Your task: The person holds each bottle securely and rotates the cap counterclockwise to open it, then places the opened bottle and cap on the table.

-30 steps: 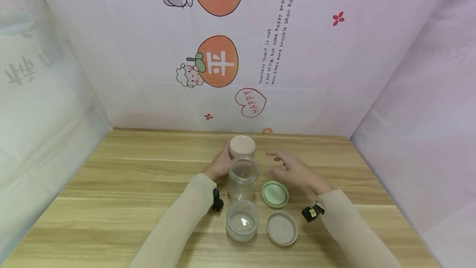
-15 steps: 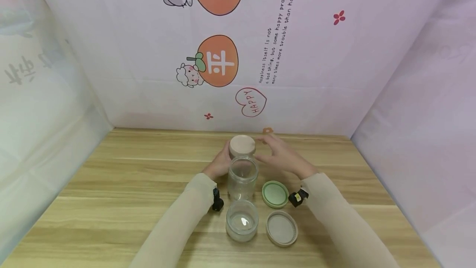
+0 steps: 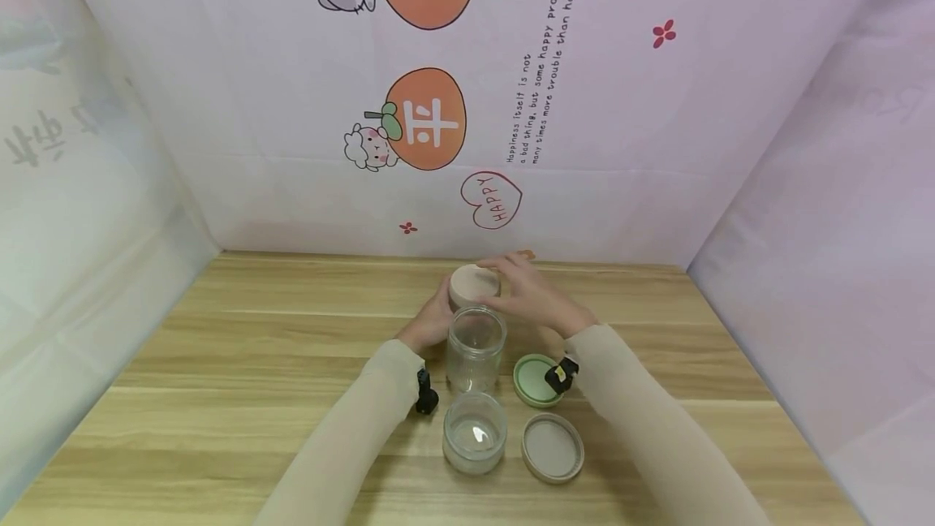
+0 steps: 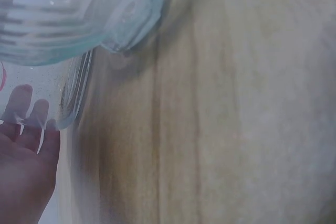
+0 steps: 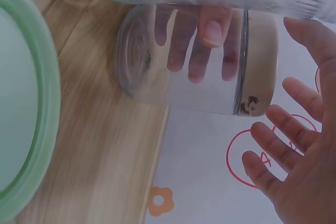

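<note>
Both forearms, in pale beige sleeves, come in from the bottom edge of the head view and angle toward each other at the back of the light wooden table point(image 3: 241, 347). The left hand point(image 3: 431, 323) is curled around the left side of the clear glass jar with the beige-pink lid point(image 3: 474, 286). In the right wrist view you can see its fingers point(image 5: 202, 40) through the glass, wrapped around the jar body point(image 5: 189, 61), so that hand is gripping it.

The right hand point(image 3: 529, 295) is at the lid from the right, fingers spread and reaching over the top edge. From the head camera it looks like it's touching the lid, but the right wrist camera shows the fingers point(image 5: 286, 135) straight and fanned out with a gap to the lid's rim, so it's open and not gripping anything.

That jar stands upright at the far end of a row, right between the two hands. Just in front of it is a taller lidless clear glass jar point(image 3: 476, 347), and in front of that a shorter lidless clear glass jar point(image 3: 474, 433). To the right of the row a round green lid point(image 3: 533, 380) lies partly under the right wrist, and a round beige lid point(image 3: 553, 448) lies flat nearer the table's front.
</note>
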Action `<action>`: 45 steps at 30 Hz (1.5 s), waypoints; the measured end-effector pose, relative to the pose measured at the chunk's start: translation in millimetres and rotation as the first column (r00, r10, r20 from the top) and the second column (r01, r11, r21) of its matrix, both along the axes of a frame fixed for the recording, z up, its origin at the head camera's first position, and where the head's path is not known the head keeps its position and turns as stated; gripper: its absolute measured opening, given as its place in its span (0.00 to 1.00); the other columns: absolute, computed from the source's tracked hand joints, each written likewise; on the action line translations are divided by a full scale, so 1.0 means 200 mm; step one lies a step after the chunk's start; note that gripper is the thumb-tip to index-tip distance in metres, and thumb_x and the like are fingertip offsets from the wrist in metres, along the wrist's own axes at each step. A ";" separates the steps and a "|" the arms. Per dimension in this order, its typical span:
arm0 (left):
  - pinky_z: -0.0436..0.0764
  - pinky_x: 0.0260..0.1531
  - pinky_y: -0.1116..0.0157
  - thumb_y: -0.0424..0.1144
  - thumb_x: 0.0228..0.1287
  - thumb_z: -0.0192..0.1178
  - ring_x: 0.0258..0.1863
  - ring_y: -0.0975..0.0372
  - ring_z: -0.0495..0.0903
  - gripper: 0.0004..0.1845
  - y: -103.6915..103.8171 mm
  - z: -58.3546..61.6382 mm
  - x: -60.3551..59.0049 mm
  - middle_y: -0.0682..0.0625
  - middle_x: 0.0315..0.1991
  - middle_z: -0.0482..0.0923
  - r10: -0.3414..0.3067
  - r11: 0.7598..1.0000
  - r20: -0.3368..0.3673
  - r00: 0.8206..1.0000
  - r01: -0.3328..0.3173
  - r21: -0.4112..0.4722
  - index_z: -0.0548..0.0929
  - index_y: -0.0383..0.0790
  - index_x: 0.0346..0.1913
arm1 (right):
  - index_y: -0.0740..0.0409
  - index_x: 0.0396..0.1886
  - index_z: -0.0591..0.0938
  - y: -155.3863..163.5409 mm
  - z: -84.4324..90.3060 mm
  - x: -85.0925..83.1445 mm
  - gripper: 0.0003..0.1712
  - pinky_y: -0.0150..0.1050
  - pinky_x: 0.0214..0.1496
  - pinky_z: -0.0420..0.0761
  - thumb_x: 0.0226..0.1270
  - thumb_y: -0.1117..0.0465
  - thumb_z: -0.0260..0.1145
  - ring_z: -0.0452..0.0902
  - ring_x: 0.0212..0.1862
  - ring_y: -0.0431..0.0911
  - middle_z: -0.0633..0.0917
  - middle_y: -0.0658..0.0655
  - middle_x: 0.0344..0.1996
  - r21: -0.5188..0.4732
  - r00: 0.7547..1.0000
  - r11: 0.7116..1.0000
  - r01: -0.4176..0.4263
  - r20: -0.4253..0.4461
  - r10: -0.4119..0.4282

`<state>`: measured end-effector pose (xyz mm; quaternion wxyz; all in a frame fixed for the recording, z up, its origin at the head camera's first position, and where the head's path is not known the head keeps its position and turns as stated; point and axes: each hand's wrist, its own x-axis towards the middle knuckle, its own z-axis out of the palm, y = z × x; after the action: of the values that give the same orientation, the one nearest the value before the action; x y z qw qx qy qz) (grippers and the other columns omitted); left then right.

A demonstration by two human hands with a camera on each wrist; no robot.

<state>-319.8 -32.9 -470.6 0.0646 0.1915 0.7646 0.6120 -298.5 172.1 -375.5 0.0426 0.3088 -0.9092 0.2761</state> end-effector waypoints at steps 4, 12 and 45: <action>0.58 0.71 0.47 0.36 0.58 0.74 0.73 0.47 0.60 0.48 0.00 0.00 0.00 0.39 0.73 0.62 -0.006 1.000 0.005 1.000 0.006 -0.011 0.54 0.43 0.76 | 0.58 0.68 0.74 -0.03 -0.01 -0.02 0.39 0.53 0.64 0.73 0.63 0.43 0.73 0.68 0.64 0.52 0.74 0.61 0.63 -0.001 1.000 1.000 0.006 0.001 -0.006; 0.58 0.71 0.50 0.36 0.59 0.73 0.73 0.50 0.60 0.49 -0.01 -0.01 0.00 0.42 0.74 0.59 -0.037 0.999 0.016 0.999 0.037 0.007 0.52 0.43 0.76 | 0.59 0.67 0.75 -0.09 -0.02 -0.05 0.41 0.51 0.63 0.74 0.61 0.39 0.73 0.69 0.63 0.51 0.76 0.59 0.62 0.034 0.999 0.998 0.054 -0.010 -0.054; 0.60 0.70 0.47 0.29 0.61 0.68 0.71 0.44 0.63 0.47 -0.01 0.01 0.01 0.33 0.71 0.63 -0.054 0.999 -0.075 0.996 0.054 0.001 0.50 0.36 0.77 | 0.60 0.69 0.74 -0.15 -0.06 -0.07 0.49 0.51 0.57 0.77 0.55 0.35 0.75 0.69 0.58 0.52 0.74 0.60 0.58 0.079 0.991 0.988 0.134 -0.019 -0.133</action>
<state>-317.6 -34.8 -468.8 0.0521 0.2350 0.7600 0.6038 -312.3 143.0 -387.8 0.0548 0.2504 -0.9378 0.2341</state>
